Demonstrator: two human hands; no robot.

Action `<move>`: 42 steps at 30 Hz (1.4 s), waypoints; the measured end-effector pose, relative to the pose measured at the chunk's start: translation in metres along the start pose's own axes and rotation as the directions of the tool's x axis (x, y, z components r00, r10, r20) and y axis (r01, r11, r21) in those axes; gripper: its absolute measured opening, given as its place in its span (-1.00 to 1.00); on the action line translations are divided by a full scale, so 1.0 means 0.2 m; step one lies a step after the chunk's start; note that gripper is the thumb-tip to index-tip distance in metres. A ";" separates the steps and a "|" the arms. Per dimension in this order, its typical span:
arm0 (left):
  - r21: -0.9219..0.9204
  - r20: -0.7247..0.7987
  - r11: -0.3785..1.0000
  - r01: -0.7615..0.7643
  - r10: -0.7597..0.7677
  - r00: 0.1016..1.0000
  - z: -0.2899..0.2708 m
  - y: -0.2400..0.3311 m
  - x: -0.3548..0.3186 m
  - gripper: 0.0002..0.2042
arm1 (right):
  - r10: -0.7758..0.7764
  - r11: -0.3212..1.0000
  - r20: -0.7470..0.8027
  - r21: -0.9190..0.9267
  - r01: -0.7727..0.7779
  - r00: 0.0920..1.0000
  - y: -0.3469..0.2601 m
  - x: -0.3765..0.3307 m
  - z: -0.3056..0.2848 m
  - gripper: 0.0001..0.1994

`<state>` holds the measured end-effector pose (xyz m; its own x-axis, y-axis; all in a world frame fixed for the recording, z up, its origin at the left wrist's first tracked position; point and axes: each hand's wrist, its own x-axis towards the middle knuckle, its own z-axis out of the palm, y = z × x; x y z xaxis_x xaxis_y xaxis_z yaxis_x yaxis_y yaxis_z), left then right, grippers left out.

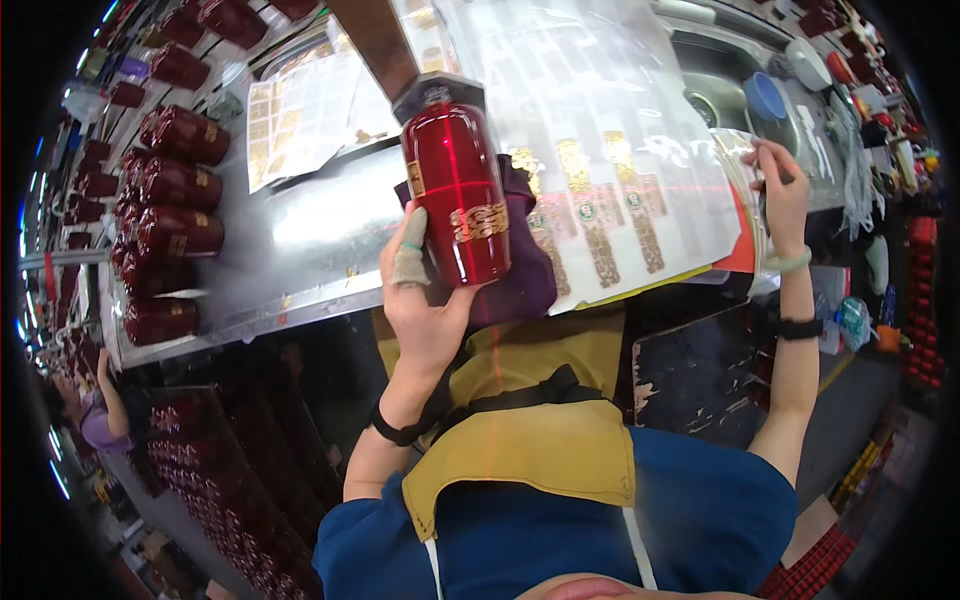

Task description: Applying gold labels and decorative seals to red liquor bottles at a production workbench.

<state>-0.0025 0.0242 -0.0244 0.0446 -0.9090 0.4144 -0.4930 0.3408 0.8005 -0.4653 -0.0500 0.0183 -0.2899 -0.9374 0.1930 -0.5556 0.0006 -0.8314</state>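
the single view comes from a camera on the person's head, looking steeply down over their own chest and yellow apron (520,440) onto the metal bench (300,240) close in front. it sits near enough that the forearms rise from the lower edge and fill the middle. the fisheye lens bends the bench edge and darkens the rim, with floor showing at both lower sides.

To my left, stacked red bottles (170,210) block the bench (310,230); the steel between them and my decal sheet (600,130) lies open
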 end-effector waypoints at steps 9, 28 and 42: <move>-0.020 0.118 0.997 0.076 -0.074 0.990 -0.05 -0.07 -0.03 -0.18 | 0.017 0.982 0.524 0.154 -0.114 0.851 -0.58 -0.46 0.51 -0.79; -0.005 0.232 0.992 0.124 -0.119 0.965 -0.10 -0.05 -0.05 -0.15 | -0.106 0.842 0.561 0.490 -0.226 0.821 -0.87 -0.70 0.82 -0.85; -0.404 0.184 0.853 0.332 -0.280 0.942 -0.03 -0.01 -0.06 -0.32 | 0.030 0.892 0.434 0.395 -0.220 0.901 -0.75 -0.76 0.95 -0.89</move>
<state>0.0034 0.0354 -0.0275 0.0200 -0.9960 0.0870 -0.0547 0.0858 0.9948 -0.1901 0.0265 0.0145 0.0603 -0.9952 -0.0768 -0.1243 0.0689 -0.9899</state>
